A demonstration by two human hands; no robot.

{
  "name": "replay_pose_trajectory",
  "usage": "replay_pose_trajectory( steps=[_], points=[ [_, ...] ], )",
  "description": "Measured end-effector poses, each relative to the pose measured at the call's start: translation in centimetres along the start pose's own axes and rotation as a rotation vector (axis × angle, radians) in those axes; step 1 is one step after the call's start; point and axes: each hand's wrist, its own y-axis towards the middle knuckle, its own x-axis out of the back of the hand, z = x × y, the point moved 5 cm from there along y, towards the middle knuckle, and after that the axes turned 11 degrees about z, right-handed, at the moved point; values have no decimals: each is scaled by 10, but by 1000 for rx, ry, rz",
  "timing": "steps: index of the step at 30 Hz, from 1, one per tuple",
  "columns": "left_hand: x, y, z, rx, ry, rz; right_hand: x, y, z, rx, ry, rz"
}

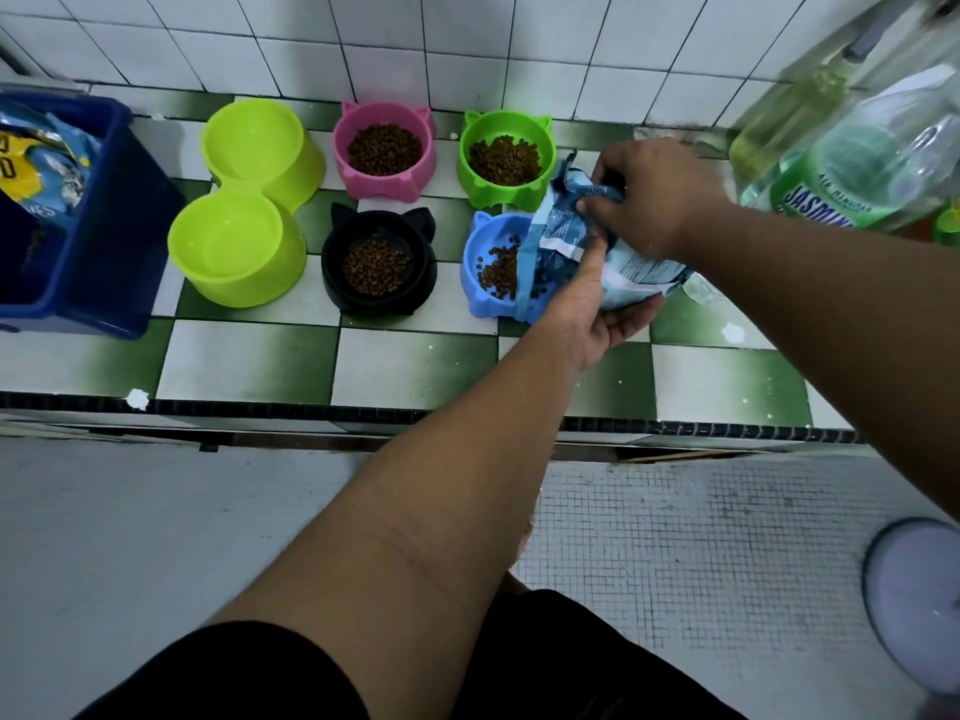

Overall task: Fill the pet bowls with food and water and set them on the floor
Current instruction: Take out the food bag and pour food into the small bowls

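A blue-and-white food pouch (618,265) is tipped over the blue cat-eared bowl (485,246), which has brown kibble in it. My left hand (592,304) holds the pouch from underneath, thumb up along its side. My right hand (649,197) pinches the pouch's top edge. The pink bowl (384,148), the green bowl (506,158) and the black bowl (376,265) each hold kibble. A lime-yellow double bowl (244,200) holds no kibble in either cup. All stand on the green-and-white tiled counter (415,371).
A dark blue bin (104,241) with food bags stands at the left. Clear plastic water bottles (852,168) with green labels crowd the right. A white tiled wall backs the counter. Below are the floor and a white round object (914,610).
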Motion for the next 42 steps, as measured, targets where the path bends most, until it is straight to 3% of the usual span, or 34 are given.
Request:
replay_pose_trajectory(
  steps=[10, 16, 23, 28, 32, 35, 42],
  points=[
    [-1, -2, 2, -5, 50, 7, 1, -6, -4, 24, 30, 4],
    [1, -12, -1, -6, 165, -3, 2, -25, -9, 47, 170, -57],
    [12, -34, -9, 17, 386, -104, -20, -60, -29, -81, 483, -158],
    [17, -50, -21, -7, 553, -187, -43, -70, -33, -176, 703, -84],
    [22, -63, -29, -28, 680, -230, -63, -79, -32, -197, 1027, -74],
    [28, -74, -35, -79, 720, -226, -76, -83, -28, -205, 1244, -100],
    [33, -90, -54, -110, 875, -157, -89, -91, -25, -269, 1455, -190]
  ],
)
